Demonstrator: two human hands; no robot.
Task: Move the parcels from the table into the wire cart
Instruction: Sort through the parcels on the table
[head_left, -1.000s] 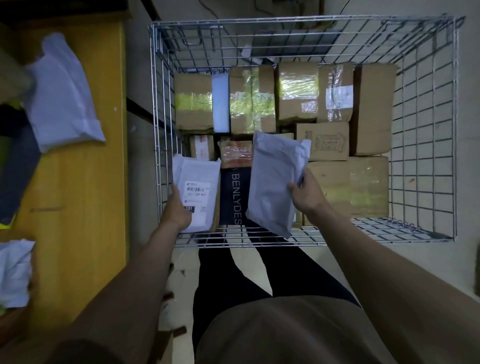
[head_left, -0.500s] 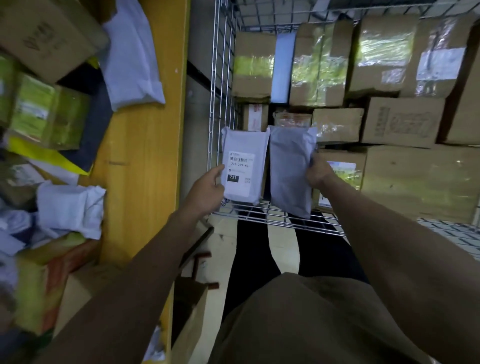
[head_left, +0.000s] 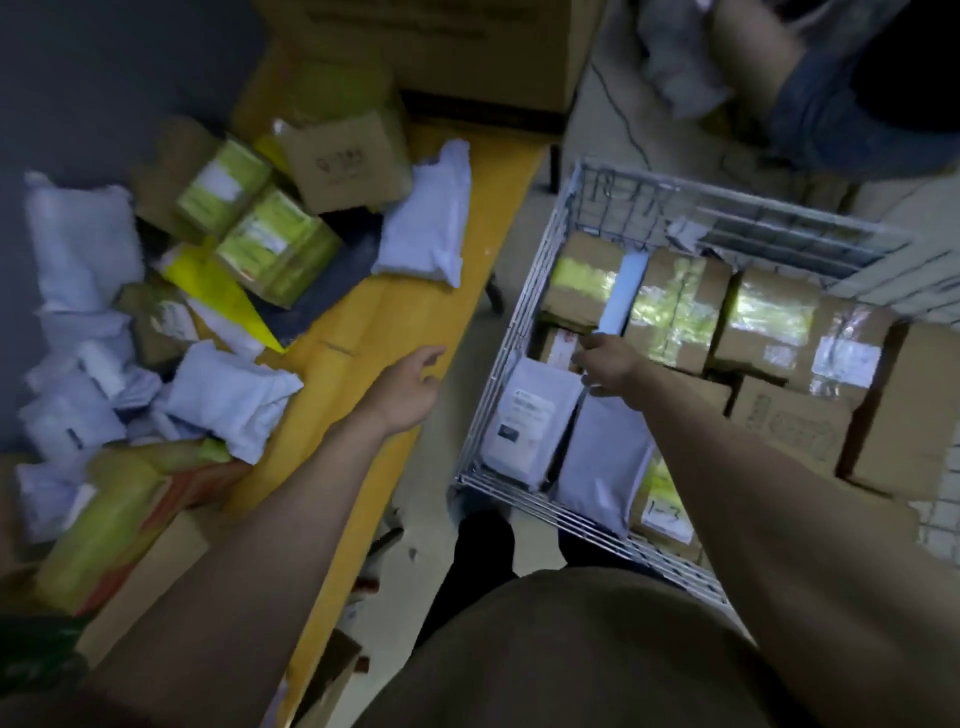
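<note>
Head view — cardboard boxes (head_left: 769, 332) crowding wire cart (head_left: 524, 291)

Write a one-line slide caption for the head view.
Left hand open over the yellow table, right hand at two white mailers standing in the wire cart.

You are looking at a wire cart (head_left: 524, 306) of thin bare metal rods, pale and faintly shining. Inside it, cardboard boxes (head_left: 789, 421) are showing matt brown paper faces, several wrapped in glossy clear tape (head_left: 774, 317) that is catching the light. Two poly mailers (head_left: 530, 415) are lying in the near corner, smooth grey-white plastic with a soft sheen, one bearing a matt paper label. The table (head_left: 415, 322) is showing a smooth yellow wood-look top. On it, crinkled white plastic bags (head_left: 228, 395) are lying among tape-wrapped boxes (head_left: 275, 244), glossy and greenish.
</note>
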